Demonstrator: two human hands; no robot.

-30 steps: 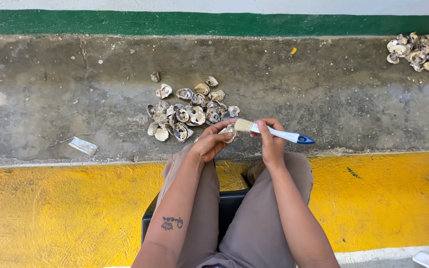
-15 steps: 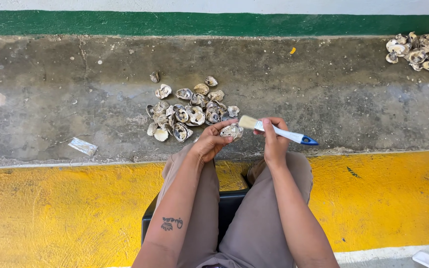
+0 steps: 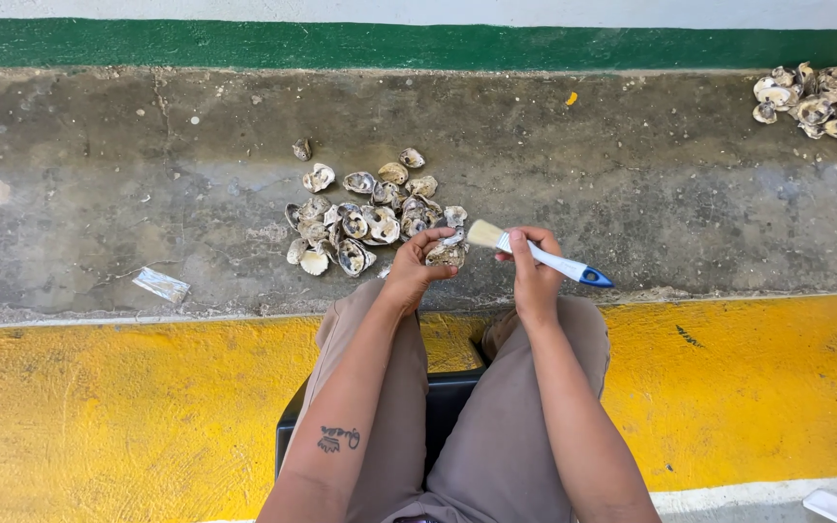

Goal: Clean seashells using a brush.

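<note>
My left hand (image 3: 414, 266) grips a rough grey oyster shell (image 3: 446, 254) just above my knees. In my right hand (image 3: 532, 273) is a paintbrush (image 3: 535, 254) with a white and blue handle. Its pale bristles point left and sit just above the shell. A pile of several similar shells (image 3: 365, 218) lies on the grey concrete directly beyond my left hand.
A second heap of shells (image 3: 825, 102) is at the far right by the green painted band (image 3: 341, 44). A scrap of paper (image 3: 161, 285) lies on the concrete at left. A yellow painted strip (image 3: 99, 407) runs under my legs, and I sit on a dark seat (image 3: 443, 412).
The brush head has shifted slightly over the held shell, moving left and right across it. Both hands stay in about the same place above my knees.
</note>
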